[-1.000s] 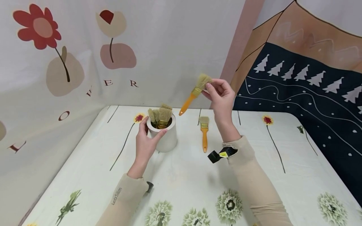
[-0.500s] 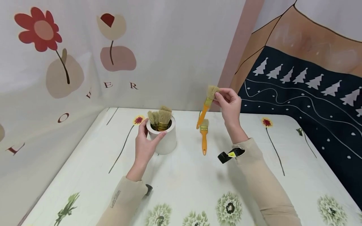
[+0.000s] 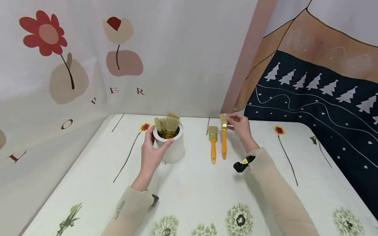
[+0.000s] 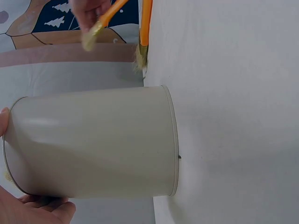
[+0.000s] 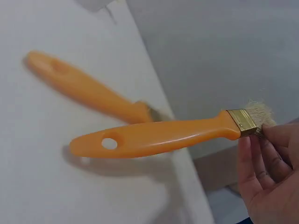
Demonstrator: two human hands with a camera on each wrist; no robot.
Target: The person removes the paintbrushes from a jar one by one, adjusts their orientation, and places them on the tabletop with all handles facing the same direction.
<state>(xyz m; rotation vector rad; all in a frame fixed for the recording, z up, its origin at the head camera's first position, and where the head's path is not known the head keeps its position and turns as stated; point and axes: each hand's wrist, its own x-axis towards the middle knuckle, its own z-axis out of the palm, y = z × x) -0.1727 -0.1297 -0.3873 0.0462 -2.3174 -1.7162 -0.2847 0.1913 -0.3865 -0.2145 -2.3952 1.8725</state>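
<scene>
My left hand (image 3: 152,149) grips the rim and side of a white cylindrical can (image 3: 174,150) standing on the table. Several paintbrushes (image 3: 171,124) stand in it, bristles up, their handles hidden inside. By its pale bristles, my right hand (image 3: 240,126) pinches a paintbrush with an orange handle (image 5: 163,136) and a brass-coloured ferrule. That handle points toward me, low over the table, to the right of a second paintbrush (image 3: 213,144) lying flat. In the left wrist view the can's plain wall (image 4: 93,144) fills the middle.
A white cloth with printed flowers covers the table (image 3: 189,186). Behind it hangs a pale curtain (image 3: 183,65) with flower prints, and a dark tree-patterned cloth (image 3: 313,95) hangs at the right. A black wrist camera (image 3: 242,164) sits at my right sleeve.
My right hand has come down and to the right with its paintbrush, which has swung from slanted to nearly parallel with the one lying down. The left hand stays on the can.
</scene>
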